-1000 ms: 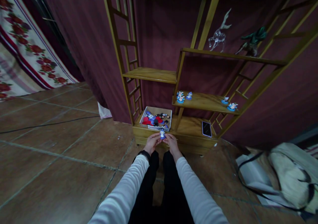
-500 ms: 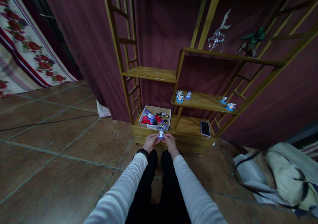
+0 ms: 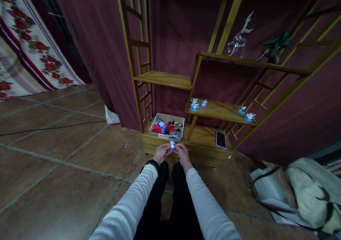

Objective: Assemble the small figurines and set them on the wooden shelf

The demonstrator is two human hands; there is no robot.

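Both my hands meet in front of a low wooden shelf unit (image 3: 207,137). My left hand (image 3: 162,152) and my right hand (image 3: 183,151) pinch a small blue-and-white figurine (image 3: 172,144) between their fingertips, just before the bottom shelf's front edge. Right behind it sits an open cardboard box (image 3: 167,127) filled with several small red, blue and black pieces. I wear white sleeves and dark trousers.
Small blue-based figurines stand on the middle shelf at left (image 3: 197,104) and right (image 3: 247,114). A dark phone (image 3: 221,139) lies on the bottom shelf. A glass deer (image 3: 239,37) and a green figure (image 3: 275,45) top the upper shelf. A bag (image 3: 306,194) lies at right on the tiled floor.
My hands keep the figurine pinched in the same spot. The view has shifted slightly, so the shelf sits a little further right and lower in the picture.
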